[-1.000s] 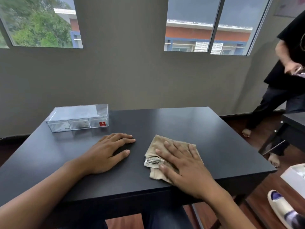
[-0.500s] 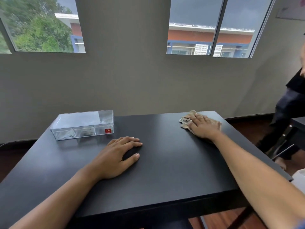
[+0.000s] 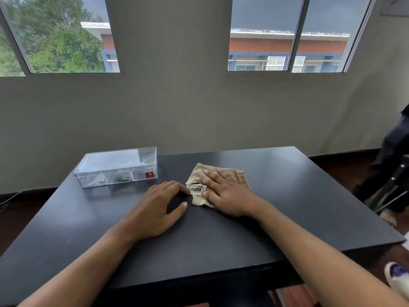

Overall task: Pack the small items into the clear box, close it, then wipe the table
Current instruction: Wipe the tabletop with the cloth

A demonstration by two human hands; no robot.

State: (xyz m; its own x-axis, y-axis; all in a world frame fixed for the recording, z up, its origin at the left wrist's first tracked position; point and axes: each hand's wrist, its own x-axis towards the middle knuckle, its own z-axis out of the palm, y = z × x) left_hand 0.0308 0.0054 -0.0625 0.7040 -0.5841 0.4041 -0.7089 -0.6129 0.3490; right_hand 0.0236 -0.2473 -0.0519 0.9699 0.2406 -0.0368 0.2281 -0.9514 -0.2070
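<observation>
We have our right hand (image 3: 223,191) pressed flat, palm down and fingers spread, on a folded beige cloth (image 3: 200,173) that lies on the black table (image 3: 287,196). The cloth is pinned under the palm rather than gripped; its far edge and its left side, with a small printed label (image 3: 195,188), show beyond our fingers. Our left hand (image 3: 159,209) rests just beside it, to its left, palm down on the bare tabletop with the fingers loosely curled and holding nothing; its fingertips come very close to the label edge of the cloth, and we cannot tell whether they touch it.

The clear box (image 3: 117,167) sits beyond our left hand, toward the far left part of the table, well apart from both hands. Its lid is on, and we can see 3 compartments along its near side, with dark small items in 2 of them and a red sticker (image 3: 149,175) on the third. What the items are is too small to tell.
</observation>
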